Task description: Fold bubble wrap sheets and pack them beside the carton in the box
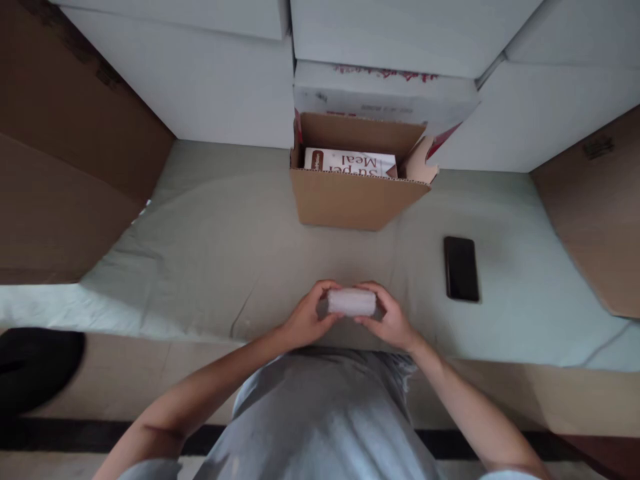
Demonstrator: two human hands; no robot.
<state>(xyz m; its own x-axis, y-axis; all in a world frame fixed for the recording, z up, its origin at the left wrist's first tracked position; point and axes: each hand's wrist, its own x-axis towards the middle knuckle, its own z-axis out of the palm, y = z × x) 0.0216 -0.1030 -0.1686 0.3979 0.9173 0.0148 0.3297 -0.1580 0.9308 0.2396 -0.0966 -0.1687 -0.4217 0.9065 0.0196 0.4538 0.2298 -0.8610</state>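
Observation:
A small pale roll (352,302), short and cylinder-like, is held level near the front edge of the cloth-covered surface. It looks like rolled soft material, but its exact kind cannot be made out. My left hand (316,316) grips its left end between thumb and fingers. On the right end, my right hand (389,316) has the same kind of pinch. Beyond my hands stands an open-topped cardboard box (357,199). Inside it is a white printed carton (350,161) with the words "Super Meal", seen upside down.
A black phone (461,268) lies on the green cloth (225,247) to the right. White boxes (200,80) are stacked along the back. Tall brown cardboard boxes flank both sides, one left (65,153) and one right (600,213). A dark round object (40,367) is at lower left.

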